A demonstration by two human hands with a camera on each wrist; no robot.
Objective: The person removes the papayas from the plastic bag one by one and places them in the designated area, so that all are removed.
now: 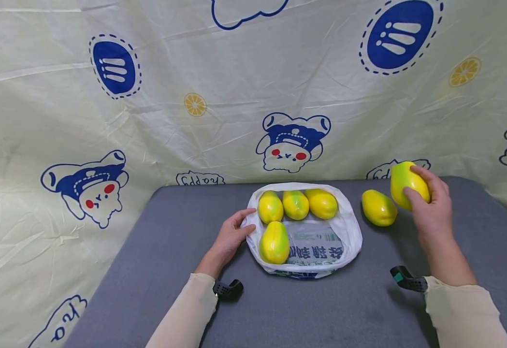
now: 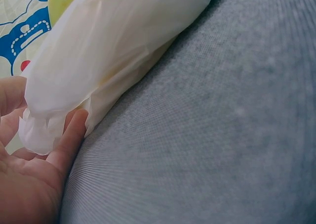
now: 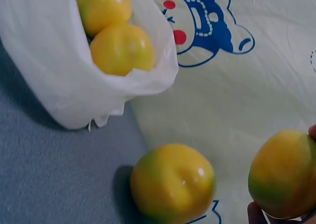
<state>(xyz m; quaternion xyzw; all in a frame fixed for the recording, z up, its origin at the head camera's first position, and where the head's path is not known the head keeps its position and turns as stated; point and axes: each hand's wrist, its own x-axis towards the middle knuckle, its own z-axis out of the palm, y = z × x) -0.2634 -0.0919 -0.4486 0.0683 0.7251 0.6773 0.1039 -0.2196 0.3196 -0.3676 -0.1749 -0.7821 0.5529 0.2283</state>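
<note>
My left hand (image 1: pixel 231 234) grips the left rim of a white plastic bag (image 1: pixel 354 227), whose mouth is spread wide on the table. Its thumb and fingers close around the bag's edge in the left wrist view. Inside the bag, three yellow-green papayas (image 1: pixel 296 205) line the back and another papaya (image 1: pixel 274 243) lies at the front left. To the right, my right hand (image 1: pixel 435 208) holds a papaya (image 1: pixel 405 183) raised off the table. Just left of it, a loose papaya (image 1: pixel 379 208) rests on the tabletop; the right wrist view shows both, side by side.
The grey cloth-covered table (image 1: pixel 314 314) ends at a back edge just behind the bag. A pale sheet (image 1: pixel 236 140) with blue cartoon prints hangs behind and to the left. Each wrist wears a black band (image 1: pixel 410 280).
</note>
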